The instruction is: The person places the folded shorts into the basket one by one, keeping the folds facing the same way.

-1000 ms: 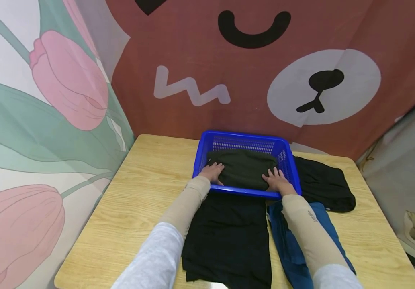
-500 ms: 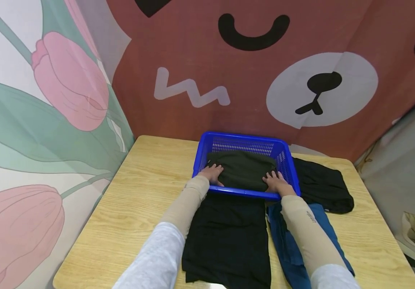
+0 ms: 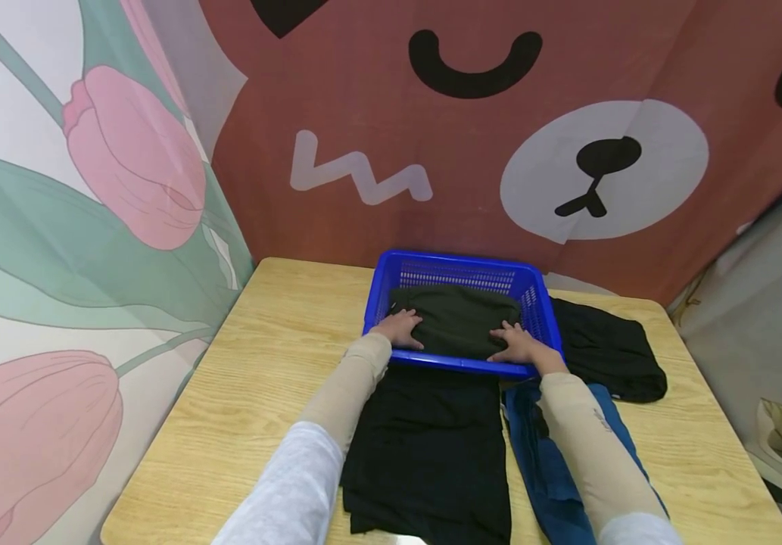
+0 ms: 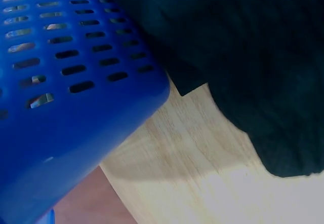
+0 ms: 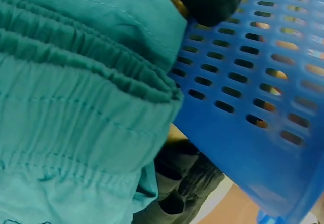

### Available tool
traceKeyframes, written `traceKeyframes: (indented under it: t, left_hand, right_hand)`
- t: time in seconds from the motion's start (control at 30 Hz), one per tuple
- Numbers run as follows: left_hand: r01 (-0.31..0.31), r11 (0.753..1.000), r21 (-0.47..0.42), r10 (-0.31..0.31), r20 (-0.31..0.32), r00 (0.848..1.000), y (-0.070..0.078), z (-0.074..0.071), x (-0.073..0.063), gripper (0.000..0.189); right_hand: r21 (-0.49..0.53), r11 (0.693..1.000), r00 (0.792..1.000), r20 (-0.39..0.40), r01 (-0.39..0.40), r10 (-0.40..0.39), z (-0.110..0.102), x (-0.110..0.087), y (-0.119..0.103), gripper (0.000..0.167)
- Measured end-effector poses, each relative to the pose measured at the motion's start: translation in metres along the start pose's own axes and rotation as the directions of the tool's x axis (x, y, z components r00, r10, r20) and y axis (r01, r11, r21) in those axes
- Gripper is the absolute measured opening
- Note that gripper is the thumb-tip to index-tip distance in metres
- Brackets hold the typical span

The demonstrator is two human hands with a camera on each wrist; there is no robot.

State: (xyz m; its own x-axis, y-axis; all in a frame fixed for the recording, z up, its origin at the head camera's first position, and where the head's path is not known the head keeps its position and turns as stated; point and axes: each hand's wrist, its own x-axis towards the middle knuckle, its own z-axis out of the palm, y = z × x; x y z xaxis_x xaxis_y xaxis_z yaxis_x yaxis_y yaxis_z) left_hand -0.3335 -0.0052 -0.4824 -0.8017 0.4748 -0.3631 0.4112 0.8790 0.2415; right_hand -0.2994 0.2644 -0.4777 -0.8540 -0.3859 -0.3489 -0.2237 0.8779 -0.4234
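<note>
A folded dark green garment (image 3: 465,319) lies in the blue plastic basket (image 3: 462,261), which stands toward the table's back edge. My left hand (image 3: 399,329) rests on the garment's left end with fingers spread. Inside the front right of the basket, my right hand (image 3: 521,348) touches the other end, its fingers extended. Neither hand shows in its own wrist view. The left wrist view catches the basket's slotted wall (image 4: 76,67) and dark cloth (image 4: 243,62). In the right wrist view, an elastic waistband (image 5: 96,97) appears beside the basket wall (image 5: 228,112).
Directly in front of the basket, a folded black garment (image 3: 431,446) lies on the wooden table (image 3: 247,378). Blue clothing (image 3: 557,469) lies under my right forearm. Another folded black garment (image 3: 612,352) sits right of the basket. A printed curtain (image 3: 363,227) hangs behind the table.
My right hand has shifted slightly left over the garment, and its forearm has swung a little right. The left hand has barely moved. Basket and clothes stay in place.
</note>
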Motion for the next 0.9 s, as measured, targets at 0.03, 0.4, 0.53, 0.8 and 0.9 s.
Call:
traceKeyframes:
  t: [0.03, 0.4, 0.53, 0.8, 0.9]
  left_hand:
    - [0.002, 1.0, -0.005, -0.002, -0.007, 1.0, 0.0, 0.0, 0.0, 0.068]
    - [-0.013, 0.998, -0.055, 0.005, -0.146, 0.989, -0.002, 0.0, -0.005, 0.049]
    - [-0.044, 0.996, -0.079, 0.029, -0.177, 0.984, 0.0, -0.001, -0.009, 0.045]
    - [-0.068, 0.989, -0.134, 0.037, -0.222, 0.974, 0.006, -0.005, -0.02, 0.041]
    - [-0.083, 0.986, -0.145, 0.047, -0.238, 0.97, 0.007, -0.006, -0.022, 0.041]
  right_hand:
    - [0.013, 1.0, 1.0, -0.005, 0.001, -0.001, -0.001, -0.001, 0.0, 0.063]
    - [0.009, 0.993, 0.988, -0.102, 0.118, -0.116, -0.003, -0.01, -0.006, 0.055]
    - [0.049, 0.982, 0.972, -0.155, 0.184, -0.174, -0.003, -0.013, -0.004, 0.057]
    - [0.094, 0.967, 0.946, -0.248, 0.238, -0.209, -0.004, -0.022, -0.011, 0.055]
    - [0.073, 0.977, 0.946, -0.273, 0.201, -0.175, -0.004, -0.024, -0.017, 0.048]
